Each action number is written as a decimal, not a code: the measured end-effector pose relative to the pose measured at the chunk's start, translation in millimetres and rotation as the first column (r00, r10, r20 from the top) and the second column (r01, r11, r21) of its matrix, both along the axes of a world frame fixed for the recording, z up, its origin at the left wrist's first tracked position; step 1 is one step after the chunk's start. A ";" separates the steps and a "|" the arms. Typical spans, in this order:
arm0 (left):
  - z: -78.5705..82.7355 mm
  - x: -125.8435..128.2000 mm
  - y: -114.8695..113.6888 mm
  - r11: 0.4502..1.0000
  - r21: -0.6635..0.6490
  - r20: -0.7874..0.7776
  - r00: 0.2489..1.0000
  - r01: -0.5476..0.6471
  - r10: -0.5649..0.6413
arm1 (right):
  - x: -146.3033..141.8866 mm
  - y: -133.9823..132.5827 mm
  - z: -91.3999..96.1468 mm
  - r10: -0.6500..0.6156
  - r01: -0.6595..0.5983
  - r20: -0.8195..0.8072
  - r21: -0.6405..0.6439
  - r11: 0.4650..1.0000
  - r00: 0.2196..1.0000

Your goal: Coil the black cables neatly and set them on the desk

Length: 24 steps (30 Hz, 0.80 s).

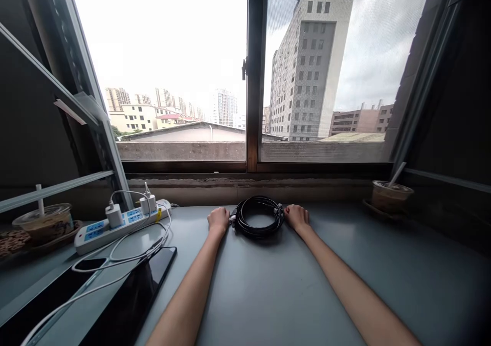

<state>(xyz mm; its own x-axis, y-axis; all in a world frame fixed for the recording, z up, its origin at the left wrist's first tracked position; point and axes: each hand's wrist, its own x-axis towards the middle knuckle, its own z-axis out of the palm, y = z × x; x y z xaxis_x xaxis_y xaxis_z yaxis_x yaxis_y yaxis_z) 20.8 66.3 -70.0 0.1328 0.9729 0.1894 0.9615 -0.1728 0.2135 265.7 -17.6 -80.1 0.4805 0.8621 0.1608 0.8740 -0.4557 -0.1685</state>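
Note:
A coil of black cable lies on the grey-blue table in front of me, with light-coloured connectors showing at its left and right sides. My left hand is closed in a fist at the coil's left edge, close beside a connector. At the opposite edge, my right hand also forms a fist, its thumb side right by the cable. Both fists rest on the table, and I see nothing in either. Whether they touch the coil is hard to tell.
To the left, a white power strip carries two chargers with white cables trailing over a dark tablet. Drink cups with straws stand at far left and at right. A metal shelf frame and the window bound the table.

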 end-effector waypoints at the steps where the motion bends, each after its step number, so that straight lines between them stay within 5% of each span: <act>1: 0.4 0.2 -0.4 1.000 -0.001 0.000 1.000 -0.001 0.001 | 0.2 -0.2 0.0 0.000 0.000 0.002 0.001 1.000 1.000; 24: 2.4 0.4 -1.2 1.000 -0.016 0.002 1.000 -0.008 0.008 | 3.1 0.6 -0.8 0.045 -0.045 0.000 -0.018 0.999 0.999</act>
<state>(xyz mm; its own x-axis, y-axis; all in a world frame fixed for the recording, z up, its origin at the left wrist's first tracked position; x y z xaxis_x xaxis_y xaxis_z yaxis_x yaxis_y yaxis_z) 21.1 65.1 -67.6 0.1243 0.9768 0.1741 0.9624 -0.1614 0.2185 268.8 -16.9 -80.9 0.4413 0.8855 0.1456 0.8937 -0.4191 -0.1600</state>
